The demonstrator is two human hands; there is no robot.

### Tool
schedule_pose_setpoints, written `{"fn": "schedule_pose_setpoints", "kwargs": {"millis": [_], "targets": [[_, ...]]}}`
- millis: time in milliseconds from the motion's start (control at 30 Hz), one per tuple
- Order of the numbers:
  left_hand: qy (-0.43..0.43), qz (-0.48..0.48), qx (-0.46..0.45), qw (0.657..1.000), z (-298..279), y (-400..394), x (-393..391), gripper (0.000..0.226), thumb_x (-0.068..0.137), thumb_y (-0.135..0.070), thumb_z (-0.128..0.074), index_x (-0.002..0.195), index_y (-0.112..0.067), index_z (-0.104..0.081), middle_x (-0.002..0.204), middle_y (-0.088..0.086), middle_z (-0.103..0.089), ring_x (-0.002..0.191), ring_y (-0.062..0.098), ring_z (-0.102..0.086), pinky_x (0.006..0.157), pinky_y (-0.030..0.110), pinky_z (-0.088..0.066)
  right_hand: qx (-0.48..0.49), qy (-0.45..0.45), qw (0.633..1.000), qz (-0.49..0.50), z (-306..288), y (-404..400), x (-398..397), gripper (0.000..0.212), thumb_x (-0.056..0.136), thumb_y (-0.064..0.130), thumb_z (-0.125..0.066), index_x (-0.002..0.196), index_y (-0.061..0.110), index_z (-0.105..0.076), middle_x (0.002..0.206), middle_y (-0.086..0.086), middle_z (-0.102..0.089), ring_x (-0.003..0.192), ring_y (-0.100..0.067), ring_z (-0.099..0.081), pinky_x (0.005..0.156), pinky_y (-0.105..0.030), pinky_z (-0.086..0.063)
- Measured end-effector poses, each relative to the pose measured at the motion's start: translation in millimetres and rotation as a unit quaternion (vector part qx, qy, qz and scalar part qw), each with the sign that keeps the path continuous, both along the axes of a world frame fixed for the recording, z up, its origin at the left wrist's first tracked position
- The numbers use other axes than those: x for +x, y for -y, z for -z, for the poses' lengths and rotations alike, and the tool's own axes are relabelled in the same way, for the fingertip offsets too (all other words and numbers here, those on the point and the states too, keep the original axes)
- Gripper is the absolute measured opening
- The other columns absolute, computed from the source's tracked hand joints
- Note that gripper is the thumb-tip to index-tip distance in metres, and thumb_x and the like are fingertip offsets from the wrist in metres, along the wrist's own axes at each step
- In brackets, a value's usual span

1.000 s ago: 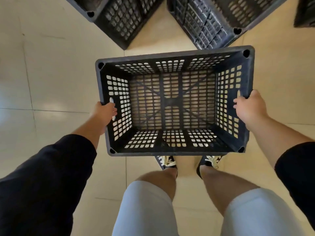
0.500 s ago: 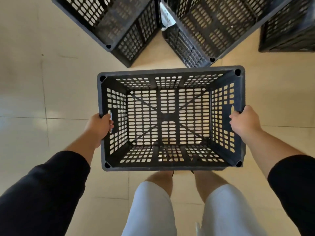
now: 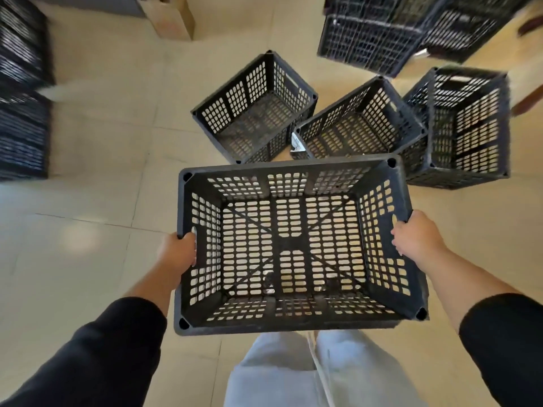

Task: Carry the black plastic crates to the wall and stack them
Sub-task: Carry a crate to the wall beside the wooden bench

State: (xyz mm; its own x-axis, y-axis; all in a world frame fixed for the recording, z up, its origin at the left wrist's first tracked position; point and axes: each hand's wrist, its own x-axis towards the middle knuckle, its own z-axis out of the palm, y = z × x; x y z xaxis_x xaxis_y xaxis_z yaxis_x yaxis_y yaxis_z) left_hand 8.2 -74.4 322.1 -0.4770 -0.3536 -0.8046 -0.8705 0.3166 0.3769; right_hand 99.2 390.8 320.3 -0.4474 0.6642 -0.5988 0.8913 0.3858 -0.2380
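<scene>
Storeroom: tiled floor (image 3: 102,136), stacked crates (image 3: 20,92)

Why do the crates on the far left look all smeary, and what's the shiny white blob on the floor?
Head view: the stacked crates at the left edge are streaked by motion blur, while the held crate stays sharp; the pale blob is light glare on the glossy floor tiles; the wide lens bends things near the edges.

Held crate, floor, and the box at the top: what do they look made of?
Held crate: moulded black plastic, matte, with a uniform slotted grid and ribbed base. Floor: large cream tiles, probably glazed ceramic, with thin joints and a soft glare patch. Box: looks like brown cardboard, dull and flat-sided, though blurred.
</scene>
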Motion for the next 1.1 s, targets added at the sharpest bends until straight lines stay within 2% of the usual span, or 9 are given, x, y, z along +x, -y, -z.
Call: {"fn": "schedule_pose_setpoints", "kwargs": {"millis": [167, 267, 367, 533, 633, 800, 900, 1000, 1100], "targets": [[-0.019, -0.050, -0.005, 0.999, -45, 10, 34, 0.026, 0.102, -0.030, -0.056, 0.116, -0.008, -0.058, 0.084, 0.012, -0.067, 0.064, 0.025, -0.063, 0.069, 0.041, -0.055, 0.000, -0.008, 0.996, -0.092, -53, -5, -31, 0.023, 0.093, 0.025, -0.048, 0.104, 0.007, -0.057, 0.099, -0.021, -0.070, 0.088, -0.045, -0.071, 0.080, -0.060, -0.061], [-0.025, -0.090, -0.010, 0.996, -64, 9, 60, 0.029, 0.102, -0.032, -0.057, 0.116, -0.006, -0.059, 0.086, 0.015, -0.068, 0.065, 0.026, -0.064, 0.071, 0.043, -0.055, 0.026, -0.009, 0.990, -0.140, -80, 2, -58, 0.024, 0.102, 0.024, -0.048, 0.115, 0.005, -0.054, 0.109, -0.021, -0.066, 0.097, -0.045, -0.067, 0.085, -0.054, -0.057], [-0.038, -0.142, -0.030, 0.989, -90, -3, 90, 0.029, 0.104, -0.035, -0.054, 0.116, -0.009, -0.057, 0.094, 0.019, -0.071, 0.074, 0.029, -0.069, 0.070, 0.042, -0.056, 0.035, -0.013, 0.979, -0.199, -96, 9, -86, 0.031, 0.104, 0.021, -0.050, 0.128, 0.002, -0.051, 0.127, -0.025, -0.062, 0.111, -0.047, -0.062, 0.086, -0.049, -0.052], [-0.054, -0.263, -0.046, 0.962, -133, -38, 161, 0.024, 0.107, -0.032, -0.051, 0.119, -0.012, -0.053, 0.099, 0.016, -0.072, 0.086, 0.034, -0.073, 0.066, 0.040, -0.054, 0.015, -0.040, 0.946, -0.322, -127, 20, -119, 0.037, 0.103, 0.020, -0.050, 0.135, 0.000, -0.050, 0.136, -0.027, -0.060, 0.119, -0.048, -0.059, 0.094, -0.049, -0.050], [-0.065, -0.329, -0.038, 0.941, -155, -60, 214, 0.022, 0.108, -0.031, -0.051, 0.116, -0.011, -0.054, 0.099, 0.016, -0.072, 0.085, 0.033, -0.073, 0.065, 0.040, -0.054, 0.013, -0.049, 0.914, -0.404, -148, 38, -128, 0.039, 0.104, 0.018, -0.049, 0.137, -0.002, -0.050, 0.139, -0.029, -0.057, 0.124, -0.048, -0.057, 0.098, -0.048, -0.048], [-0.069, -0.426, -0.051, 0.901, -172, -76, 321, 0.035, 0.100, -0.039, -0.056, 0.119, -0.010, -0.059, 0.096, 0.017, -0.074, 0.085, 0.036, -0.076, 0.082, 0.053, -0.062, 0.010, -0.046, 0.854, -0.519, -173, 90, -117, 0.041, 0.104, 0.017, -0.049, 0.139, -0.005, -0.047, 0.142, -0.031, -0.054, 0.127, -0.049, -0.054, 0.097, -0.047, -0.047], [-0.079, -0.487, -0.058, 0.868, -181, -94, 385, 0.028, 0.103, -0.037, -0.054, 0.112, -0.011, -0.059, 0.097, 0.016, -0.075, 0.087, 0.035, -0.075, 0.078, 0.047, -0.061, 0.000, -0.053, 0.812, -0.582, -184, 126, -92, 0.042, 0.101, 0.013, -0.050, 0.137, -0.007, -0.048, 0.140, -0.031, -0.055, 0.125, -0.047, -0.055, 0.088, -0.043, -0.045], [-0.094, -0.547, -0.073, 0.829, -180, -114, 455, 0.028, 0.104, -0.036, -0.054, 0.102, -0.009, -0.062, 0.083, 0.013, -0.073, 0.079, 0.033, -0.073, 0.078, 0.050, -0.062, -0.008, -0.063, 0.767, -0.638, -192, 165, -55, 0.042, 0.098, 0.012, -0.051, 0.136, -0.006, -0.051, 0.137, -0.031, -0.058, 0.123, -0.046, -0.058, 0.086, -0.042, -0.045], [-0.099, -0.608, -0.077, 0.784, -176, -142, 531, 0.028, 0.102, -0.035, -0.055, 0.094, -0.010, -0.064, 0.072, 0.008, -0.067, 0.069, 0.030, -0.068, 0.082, 0.053, -0.062, -0.005, -0.077, 0.708, -0.702, -202, 202, -4, 0.036, 0.101, 0.015, -0.051, 0.129, -0.007, -0.058, 0.130, -0.032, -0.062, 0.121, -0.047, -0.060, 0.092, -0.044, -0.049]]}}
